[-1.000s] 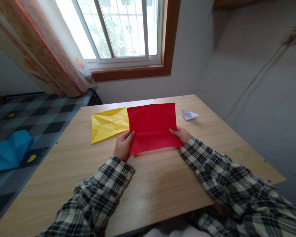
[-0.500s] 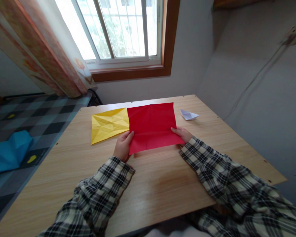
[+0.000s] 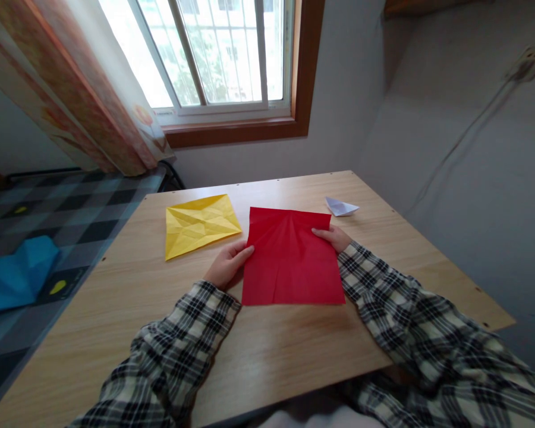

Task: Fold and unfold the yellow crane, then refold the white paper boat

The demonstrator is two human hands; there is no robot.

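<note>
On the wooden table (image 3: 294,356) right before you lies a red sheet of paper (image 3: 292,261), flat on the wood and marked with faint creases that fan out from the middle of its far edge. Your left hand (image 3: 226,266) rests at the sheet's left edge, its fingers (image 3: 245,252) stretched out loosely together, the tips touching the paper near the far left corner; nothing is pinched between them. Your right hand (image 3: 336,236) sits at the far right corner of the sheet, fingers laid flat and close together with the tips on the red paper, while much of the hand is hidden behind the sheet's edge and your plaid sleeve (image 3: 396,309), so you cannot tell whether the thumb is under the paper. To the left, just beside the red sheet but apart from it, lies a yellow sheet of paper (image 3: 200,223), creased all over, one corner pointing toward your left hand. Farther back on the right, near the table's far edge, stands a small white paper boat (image 3: 341,207), well apart from both sheets. Beyond the table are a window (image 3: 214,53) and a patterned curtain (image 3: 84,101).
</note>
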